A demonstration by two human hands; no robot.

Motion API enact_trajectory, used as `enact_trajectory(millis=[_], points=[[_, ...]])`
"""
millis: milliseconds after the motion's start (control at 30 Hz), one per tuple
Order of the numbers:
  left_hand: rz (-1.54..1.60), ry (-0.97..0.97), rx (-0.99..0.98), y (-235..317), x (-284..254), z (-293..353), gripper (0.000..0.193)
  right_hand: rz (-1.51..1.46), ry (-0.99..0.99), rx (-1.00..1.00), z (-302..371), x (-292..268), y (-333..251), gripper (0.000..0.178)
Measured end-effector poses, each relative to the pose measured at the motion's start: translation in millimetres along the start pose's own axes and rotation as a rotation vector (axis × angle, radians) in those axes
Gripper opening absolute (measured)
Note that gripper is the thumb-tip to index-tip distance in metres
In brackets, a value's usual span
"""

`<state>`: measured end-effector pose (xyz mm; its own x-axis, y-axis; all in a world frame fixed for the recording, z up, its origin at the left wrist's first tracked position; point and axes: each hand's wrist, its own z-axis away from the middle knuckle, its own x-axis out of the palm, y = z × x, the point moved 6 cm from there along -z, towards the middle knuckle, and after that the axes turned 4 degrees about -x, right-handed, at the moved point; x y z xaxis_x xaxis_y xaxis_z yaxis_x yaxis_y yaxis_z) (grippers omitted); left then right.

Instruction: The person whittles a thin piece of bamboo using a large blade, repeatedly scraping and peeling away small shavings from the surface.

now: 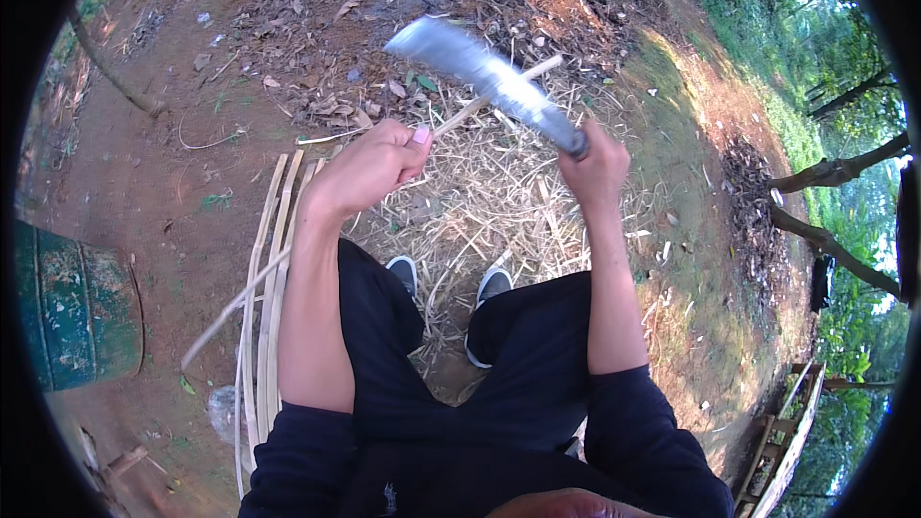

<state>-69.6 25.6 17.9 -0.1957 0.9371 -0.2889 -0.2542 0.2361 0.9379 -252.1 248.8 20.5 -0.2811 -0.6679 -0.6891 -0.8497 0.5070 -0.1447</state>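
Observation:
My left hand (pixel 377 161) is closed around a thin pale strip of wood, perhaps bamboo (pixel 470 113). One end of the strip points away to the upper right; the other part runs back past my left forearm. My right hand (pixel 597 165) grips the handle end of a machete (pixel 480 72). Its broad, shiny blade slants to the upper left and crosses over the strip, slightly smeared by motion. Whether blade and strip touch, I cannot tell. Several long, split strips (pixel 264 297) lie beside my left forearm.
Pale shavings (pixel 499 192) cover the ground around my shoes (pixel 493 284). A green, worn metal drum (pixel 82 307) lies at the left. Dry leaves (pixel 355 105) are scattered farther off. Cut branches (pixel 830 173) and a wooden rack (pixel 782 441) stand at the right.

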Motion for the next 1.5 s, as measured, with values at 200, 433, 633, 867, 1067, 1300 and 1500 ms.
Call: enact_trajectory(millis=[200,433,633,867,1067,1300,1500], points=[[-0.092,-0.008,0.038,-4.8,-7.5,-1.4,0.048,0.11,0.073,0.771,14.1,-16.0,110.2,0.022],[-0.217,0.112,-0.002,-4.1,0.3,-11.8,0.052,-0.215,0.052,0.272,5.5,-16.2,14.8,0.015],[-0.043,-0.066,-0.021,-11.7,-2.2,-5.4,0.049,0.005,-0.062,0.22,2.4,13.0,19.9,0.015],[-0.221,0.226,0.089,-7.7,-2.5,-14.8,0.043,-0.637,0.012,1.058,47.7,45.4,104.5,0.009],[-0.504,0.406,0.135,21.2,32.4,-15.4,0.04,-1.108,-0.267,1.118,44.9,62.8,17.3,0.016],[-0.385,0.157,0.084,24.6,75.8,-12.0,0.042,-1.653,-0.362,1.431,63.8,91.2,-65.0,0.035],[-0.368,0.283,0.19,14.7,67.4,-23.4,0.035,-1.666,-0.567,1.3,63.1,82.3,-100.5,0.037]])
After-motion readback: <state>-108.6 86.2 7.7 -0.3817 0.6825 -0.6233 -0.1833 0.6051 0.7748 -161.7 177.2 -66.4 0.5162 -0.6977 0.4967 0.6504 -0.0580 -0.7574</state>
